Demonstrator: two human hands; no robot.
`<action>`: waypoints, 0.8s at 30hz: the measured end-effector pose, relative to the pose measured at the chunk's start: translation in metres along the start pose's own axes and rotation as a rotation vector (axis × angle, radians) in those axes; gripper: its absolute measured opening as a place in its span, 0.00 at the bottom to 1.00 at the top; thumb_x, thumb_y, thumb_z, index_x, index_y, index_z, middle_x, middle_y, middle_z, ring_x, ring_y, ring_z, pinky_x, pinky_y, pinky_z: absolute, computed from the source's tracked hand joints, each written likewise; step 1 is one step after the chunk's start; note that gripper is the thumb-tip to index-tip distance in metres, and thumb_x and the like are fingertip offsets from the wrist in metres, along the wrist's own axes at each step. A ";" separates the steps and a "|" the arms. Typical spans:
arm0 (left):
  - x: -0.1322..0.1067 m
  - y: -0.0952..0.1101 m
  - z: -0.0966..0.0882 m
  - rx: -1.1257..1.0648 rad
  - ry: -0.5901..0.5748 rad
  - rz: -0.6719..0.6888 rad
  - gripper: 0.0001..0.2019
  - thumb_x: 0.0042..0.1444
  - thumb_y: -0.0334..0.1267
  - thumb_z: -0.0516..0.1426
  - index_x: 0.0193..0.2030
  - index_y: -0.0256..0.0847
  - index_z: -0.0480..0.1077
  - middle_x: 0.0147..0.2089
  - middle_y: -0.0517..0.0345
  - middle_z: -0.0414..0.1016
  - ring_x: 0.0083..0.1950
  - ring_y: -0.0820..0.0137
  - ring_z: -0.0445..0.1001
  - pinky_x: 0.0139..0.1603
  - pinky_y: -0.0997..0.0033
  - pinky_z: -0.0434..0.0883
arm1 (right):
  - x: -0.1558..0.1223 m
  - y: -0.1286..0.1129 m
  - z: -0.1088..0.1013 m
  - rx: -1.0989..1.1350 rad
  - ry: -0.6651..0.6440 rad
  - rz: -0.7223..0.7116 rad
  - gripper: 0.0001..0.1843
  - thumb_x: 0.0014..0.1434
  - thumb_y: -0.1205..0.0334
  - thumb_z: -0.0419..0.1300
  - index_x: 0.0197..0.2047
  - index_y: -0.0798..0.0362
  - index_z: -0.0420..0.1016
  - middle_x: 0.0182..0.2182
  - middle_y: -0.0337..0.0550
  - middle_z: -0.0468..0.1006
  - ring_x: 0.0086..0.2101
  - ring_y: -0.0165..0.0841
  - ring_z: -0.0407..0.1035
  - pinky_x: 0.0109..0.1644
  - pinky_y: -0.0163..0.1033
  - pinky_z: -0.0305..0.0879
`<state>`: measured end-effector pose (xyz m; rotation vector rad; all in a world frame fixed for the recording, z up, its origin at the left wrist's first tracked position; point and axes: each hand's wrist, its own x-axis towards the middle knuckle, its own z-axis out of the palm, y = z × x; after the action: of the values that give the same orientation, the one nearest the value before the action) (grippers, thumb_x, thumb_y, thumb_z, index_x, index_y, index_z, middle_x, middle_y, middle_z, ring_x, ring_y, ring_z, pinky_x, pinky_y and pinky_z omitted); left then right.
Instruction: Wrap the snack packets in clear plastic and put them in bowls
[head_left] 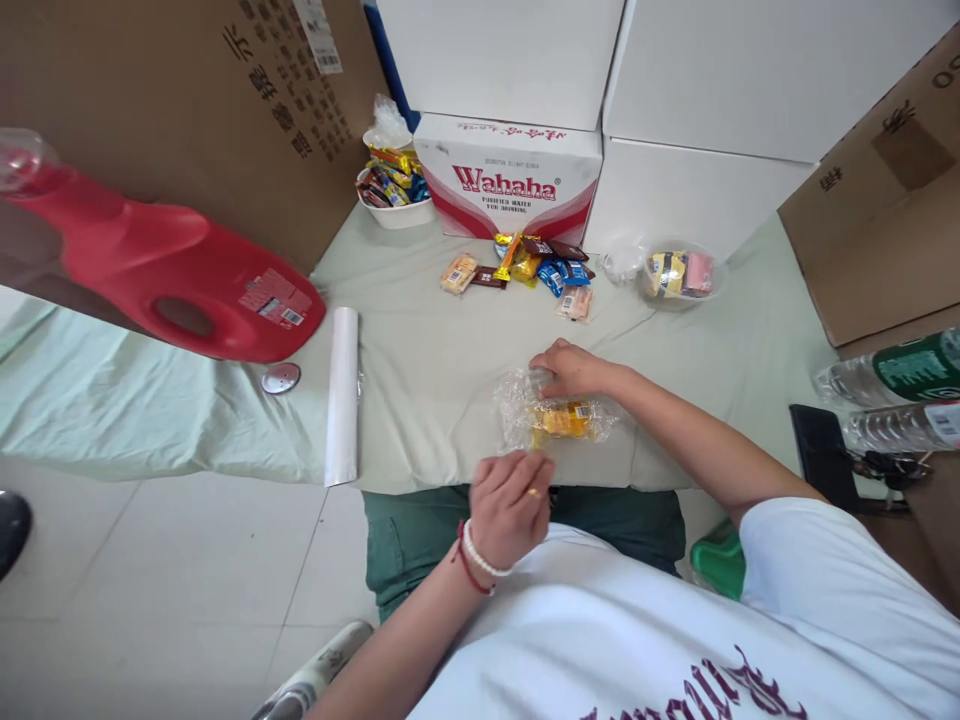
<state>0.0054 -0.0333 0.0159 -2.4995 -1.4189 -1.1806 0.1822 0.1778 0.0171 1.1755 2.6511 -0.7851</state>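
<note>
Clear cling film (514, 405) lies crumpled near the table's front edge, around a yellow wrapped snack (566, 420). My left hand (514, 505), with a ring and bracelets on it, is closed at the near edge of the film and seems to pinch it. On the far side, my right hand (574, 370) rests over the film with thumb and fingers apart. Part of the film is hidden under its fingers. A white roll of cling film (343, 400) lies lengthwise to the left.
Small wrapped snacks (525, 265) are heaped before a Wahaba carton (517, 185). Behind them stand a full white tub (401, 215) and a clear bowl (679, 295). A red jug (187, 270) and metal disc (280, 378) are left; water bottles (900, 425) lie right.
</note>
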 end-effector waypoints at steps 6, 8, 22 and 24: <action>0.010 -0.008 0.049 0.194 -0.409 -0.157 0.21 0.66 0.31 0.52 0.63 0.40 0.74 0.65 0.45 0.77 0.48 0.59 0.77 0.44 0.56 0.69 | -0.015 0.008 0.003 0.290 0.033 -0.114 0.09 0.62 0.66 0.61 0.42 0.53 0.83 0.38 0.42 0.79 0.35 0.31 0.70 0.43 0.34 0.62; 0.007 -0.013 0.053 0.208 -0.459 -0.155 0.22 0.67 0.32 0.52 0.65 0.41 0.73 0.66 0.46 0.76 0.48 0.60 0.77 0.44 0.56 0.70 | -0.022 0.010 0.003 0.302 0.116 -0.115 0.08 0.63 0.65 0.60 0.41 0.55 0.82 0.39 0.44 0.78 0.36 0.31 0.70 0.45 0.34 0.63; 0.001 -0.009 0.054 0.213 -0.464 -0.165 0.23 0.66 0.30 0.52 0.66 0.40 0.71 0.67 0.47 0.75 0.45 0.61 0.78 0.42 0.58 0.73 | -0.007 0.002 0.016 0.504 0.113 -0.147 0.10 0.61 0.57 0.64 0.39 0.55 0.83 0.30 0.38 0.73 0.30 0.29 0.65 0.37 0.34 0.61; 0.000 -0.009 0.056 0.204 -0.446 -0.166 0.23 0.65 0.29 0.52 0.66 0.40 0.72 0.66 0.47 0.76 0.45 0.61 0.78 0.41 0.58 0.74 | -0.027 0.000 0.026 0.466 0.241 -0.277 0.11 0.65 0.57 0.61 0.42 0.54 0.82 0.33 0.41 0.72 0.33 0.31 0.66 0.40 0.36 0.62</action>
<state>0.0326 -0.0070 -0.0266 -2.6403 -1.7655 -0.4671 0.1991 0.1470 0.0037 1.0553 2.9680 -1.4587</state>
